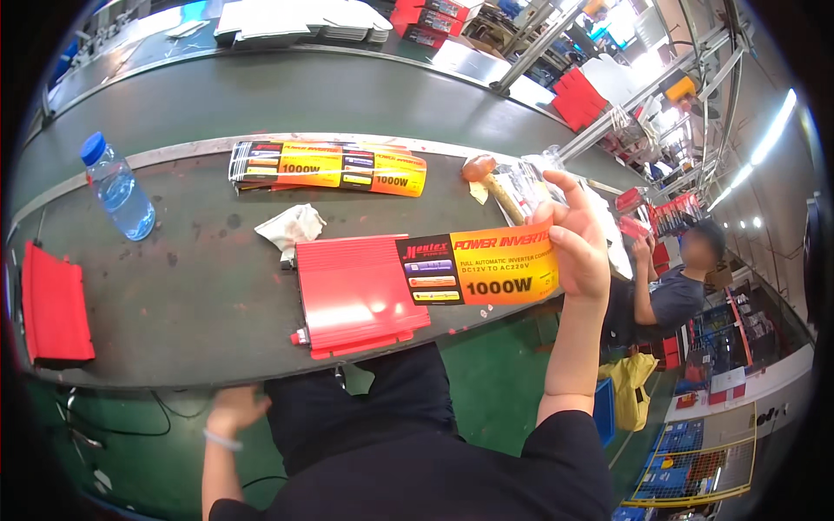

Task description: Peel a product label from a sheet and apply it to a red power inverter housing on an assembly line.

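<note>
My right hand (pixel 579 239) is closed on the right end of a yellow, orange and black label (pixel 508 267), a printed sticker strip. The strip's left end overlaps the right side of a red ribbed metal power inverter (pixel 356 295), which lies at the table's front edge. Whether the strip touches the casing I cannot tell. My left hand (pixel 239 410) is low, just off the front edge, smeared by motion, and its fingers do not show clearly. A stack of similar labels (pixel 326 168) lies farther back, with a crumpled white cloth (pixel 291 230) between it and the inverter.
A water bottle (pixel 122 191) with a blue cap stands at the left, behind another red casing (pixel 54 304). A wooden-handled mallet (pixel 495 187) lies back right beside plastic wrapping. Beyond the table runs a dark conveyor belt (pixel 287 95). A co-worker (pixel 678 282) is at the right.
</note>
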